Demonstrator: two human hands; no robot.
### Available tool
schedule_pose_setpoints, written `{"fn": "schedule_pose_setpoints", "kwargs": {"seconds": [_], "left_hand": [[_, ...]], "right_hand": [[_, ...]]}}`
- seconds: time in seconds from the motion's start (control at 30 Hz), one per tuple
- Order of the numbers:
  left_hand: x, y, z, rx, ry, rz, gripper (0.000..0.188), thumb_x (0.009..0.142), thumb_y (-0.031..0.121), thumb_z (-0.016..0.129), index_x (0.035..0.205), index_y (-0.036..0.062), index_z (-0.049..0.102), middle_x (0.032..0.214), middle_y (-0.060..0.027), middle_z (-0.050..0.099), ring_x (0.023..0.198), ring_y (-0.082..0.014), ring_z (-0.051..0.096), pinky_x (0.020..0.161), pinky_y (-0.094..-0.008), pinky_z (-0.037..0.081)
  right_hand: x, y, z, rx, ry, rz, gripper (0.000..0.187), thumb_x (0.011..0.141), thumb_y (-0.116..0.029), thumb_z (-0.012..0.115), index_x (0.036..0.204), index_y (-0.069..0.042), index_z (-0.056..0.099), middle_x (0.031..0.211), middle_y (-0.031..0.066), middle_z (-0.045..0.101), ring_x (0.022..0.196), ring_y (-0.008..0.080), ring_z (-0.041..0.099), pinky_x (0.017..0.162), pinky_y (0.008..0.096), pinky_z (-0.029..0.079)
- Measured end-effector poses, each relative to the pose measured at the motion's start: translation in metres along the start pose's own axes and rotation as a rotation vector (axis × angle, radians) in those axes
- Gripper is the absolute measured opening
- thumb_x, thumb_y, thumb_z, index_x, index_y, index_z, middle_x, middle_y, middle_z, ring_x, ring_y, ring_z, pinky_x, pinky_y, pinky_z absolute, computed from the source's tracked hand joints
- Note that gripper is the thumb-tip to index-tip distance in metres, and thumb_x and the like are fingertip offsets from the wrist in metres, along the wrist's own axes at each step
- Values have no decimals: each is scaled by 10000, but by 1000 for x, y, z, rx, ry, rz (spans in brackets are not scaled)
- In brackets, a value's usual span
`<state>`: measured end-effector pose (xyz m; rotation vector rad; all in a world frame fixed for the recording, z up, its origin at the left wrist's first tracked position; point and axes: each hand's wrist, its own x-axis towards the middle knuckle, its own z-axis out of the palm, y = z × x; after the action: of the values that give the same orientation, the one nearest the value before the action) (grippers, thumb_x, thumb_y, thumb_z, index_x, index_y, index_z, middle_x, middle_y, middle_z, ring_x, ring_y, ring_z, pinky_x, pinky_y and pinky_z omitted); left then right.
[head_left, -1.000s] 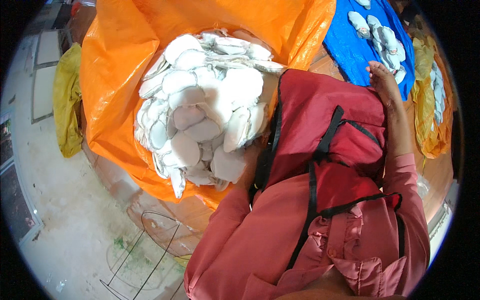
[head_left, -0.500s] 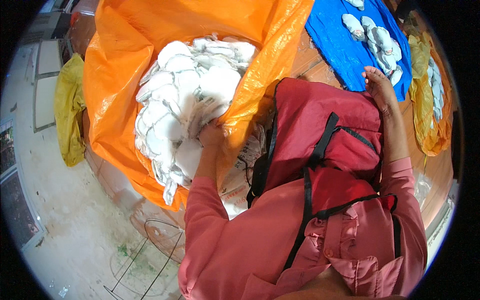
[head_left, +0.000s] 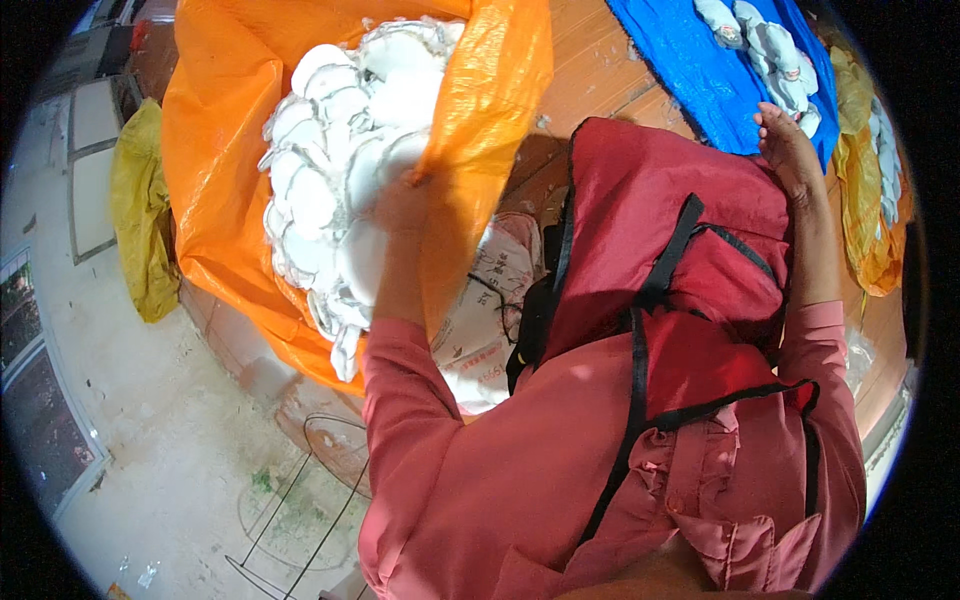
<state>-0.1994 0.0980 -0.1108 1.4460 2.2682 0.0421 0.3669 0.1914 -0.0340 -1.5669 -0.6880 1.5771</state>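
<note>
An orange plastic bag (head_left: 230, 225) stands spread wide on my left, full of flat, rounded white pieces (head_left: 308, 200) with fuzzy greyish edges, perhaps cloth. My left hand (head_left: 402, 200) is over the right side of this heap, against the bag's inner edge. Motion smears its fingers, so whether they grip a piece cannot be made out. Off to the right, my right hand (head_left: 790, 155) is raised beside the dark red apron (head_left: 670, 210), fingers loosely apart and nothing in them. It is near a blue plastic sheet (head_left: 690, 90) bearing several plump greyish-white stuffed pieces (head_left: 785, 65).
Beyond the blue sheet, a yellow and orange bag (head_left: 862, 215) holds more pale pieces. A white printed sack (head_left: 485, 310) lies between the orange bag and my apron. Lower left are a thin black wire frame (head_left: 300, 500) and a hanging yellow bag (head_left: 145, 210).
My left hand has moved up and is now blurred; the orange bag's right edge has shifted leftward. The view has turned slightly. My right hand keeps its loose pose.
</note>
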Motion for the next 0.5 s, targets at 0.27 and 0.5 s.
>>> {"fn": "schedule_pose_setpoints", "kwargs": {"seconds": [0.27, 0.5], "left_hand": [[-99, 58, 70, -106, -379, 223, 319, 935, 207, 487, 1164, 22, 609, 970, -255, 656, 914, -420, 637, 802, -474, 491], [-132, 130, -82, -549, -133, 618, 231, 914, 97, 530, 1097, -14, 617, 852, -150, 679, 739, -244, 667, 656, -349, 513]], "right_hand": [[10, -3, 12, -47, -23, 23, 234, 948, -203, 613, 1160, -111, 583, 984, -28, 639, 780, 52, 559, 695, 196, 447], [20, 1, 33, -16, -86, -18, 187, 958, -191, 586, 1125, -108, 592, 968, -24, 649, 781, 57, 571, 693, 201, 452]]}}
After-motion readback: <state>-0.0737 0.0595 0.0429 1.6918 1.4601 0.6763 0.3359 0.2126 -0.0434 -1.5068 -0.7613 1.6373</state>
